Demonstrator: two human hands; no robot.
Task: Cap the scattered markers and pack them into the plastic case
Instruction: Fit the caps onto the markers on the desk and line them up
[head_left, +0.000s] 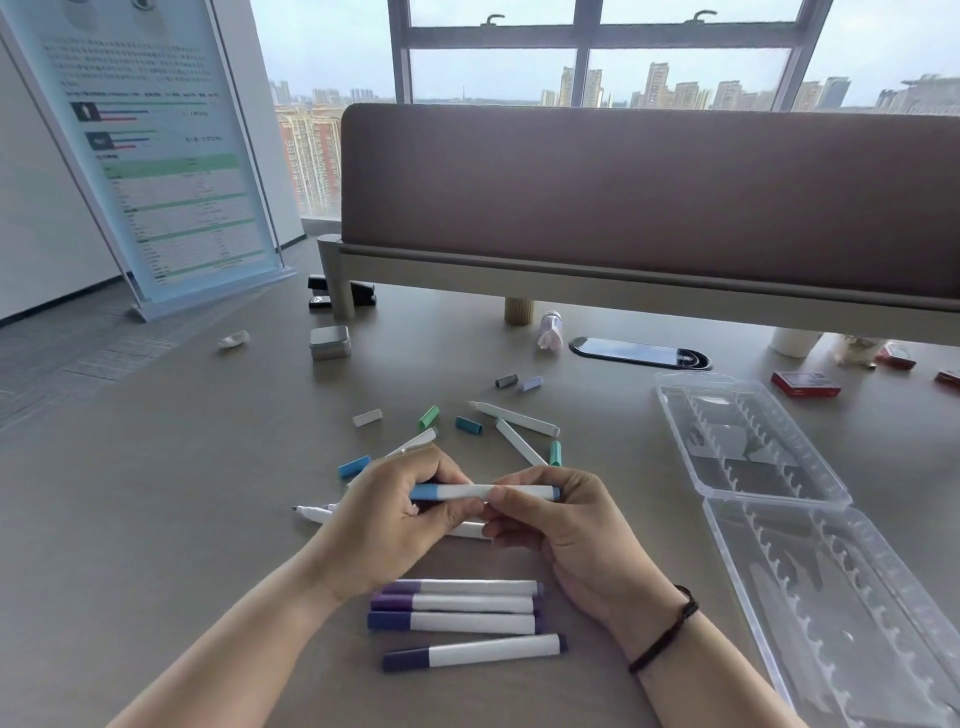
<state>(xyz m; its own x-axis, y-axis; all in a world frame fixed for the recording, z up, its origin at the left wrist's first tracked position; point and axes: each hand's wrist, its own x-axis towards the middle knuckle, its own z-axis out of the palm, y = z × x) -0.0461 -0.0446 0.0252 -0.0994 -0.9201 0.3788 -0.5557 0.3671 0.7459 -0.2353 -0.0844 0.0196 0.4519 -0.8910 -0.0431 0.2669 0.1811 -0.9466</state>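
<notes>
Both hands hold one white marker (470, 491) level above the table, its blue cap on the left end. My left hand (387, 525) grips the capped end; my right hand (550, 519) pinches the other end. Below my wrists lie several capped purple and blue markers (467, 613) in a row. Uncapped white markers (519, 417) and loose caps, green (429, 417), teal (468, 425), blue (354, 466), white (367, 418), grey (506, 381) and lilac (531, 384), are scattered beyond my hands. The clear plastic case (769, 467) lies open at the right, no markers in it.
A small metal tin (330, 342), a black stapler (337, 293), a crumpled paper scrap (234, 340) and a small bottle (550, 330) stand further back. A brown desk divider (649, 197) closes off the far side. Red boxes (805, 384) lie behind the case.
</notes>
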